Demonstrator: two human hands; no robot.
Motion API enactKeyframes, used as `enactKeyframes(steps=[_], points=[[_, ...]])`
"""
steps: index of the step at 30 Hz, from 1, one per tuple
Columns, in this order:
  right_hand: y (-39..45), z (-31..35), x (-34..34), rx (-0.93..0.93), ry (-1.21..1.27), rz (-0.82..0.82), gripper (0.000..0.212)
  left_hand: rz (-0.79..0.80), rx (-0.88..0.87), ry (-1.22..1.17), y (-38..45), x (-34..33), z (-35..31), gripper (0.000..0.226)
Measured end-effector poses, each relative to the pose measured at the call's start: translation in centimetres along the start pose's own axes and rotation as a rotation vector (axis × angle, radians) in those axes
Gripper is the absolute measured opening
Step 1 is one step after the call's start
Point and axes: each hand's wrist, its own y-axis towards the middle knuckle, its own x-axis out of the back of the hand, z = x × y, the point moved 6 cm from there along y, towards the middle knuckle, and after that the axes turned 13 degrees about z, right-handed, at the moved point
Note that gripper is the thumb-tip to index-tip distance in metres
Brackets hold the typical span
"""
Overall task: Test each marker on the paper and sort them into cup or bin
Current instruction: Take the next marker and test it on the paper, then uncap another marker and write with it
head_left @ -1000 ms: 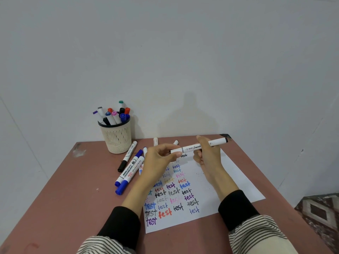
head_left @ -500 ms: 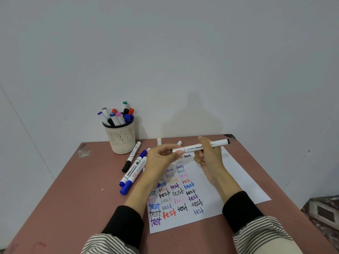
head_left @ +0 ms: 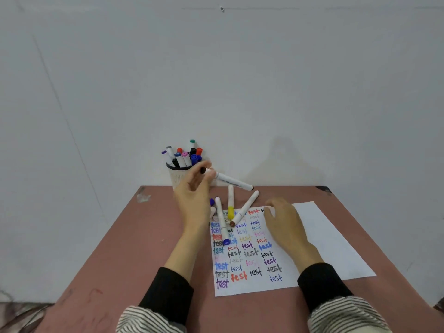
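The left hand is covering most of the cup and a few markers lying behind it. Both sleeves are getting cut off at the bottom edge. Lettering on the held marker is looking too blurry to read.

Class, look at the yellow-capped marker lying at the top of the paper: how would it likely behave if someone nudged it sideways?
The yellow-capped marker looks round and slim, so it would probably roll. It seems light and stiff. It lies close to the brown-tipped marker, so it might bump that.
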Motion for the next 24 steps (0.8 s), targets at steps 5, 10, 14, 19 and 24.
enactKeyframes(steps=[5,10,14,19,24], points=[[-0.2,1.6,-2.0,0.124,-0.122,0.159,0.039,-0.183,-0.204,0.093,0.6,3.7,-4.8,0.019],[0.1,1.2,-3.0,0.108,-0.156,0.266,0.044,-0.154,-0.37,0.354,4.1,5.3,-7.4,0.025],[0.1,1.0,-3.4,0.094,-0.15,0.295,0.045,-0.001,-0.328,0.575,7.1,4.6,-5.9,0.033],[0.1,1.0,-3.3,0.089,-0.18,0.298,0.046,0.196,-0.116,0.99,10.1,3.2,-2.3,0.033],[0.1,1.2,-3.1,0.093,-0.199,0.308,0.046,0.244,-0.055,1.518,9.9,2.3,-0.1,0.024]])
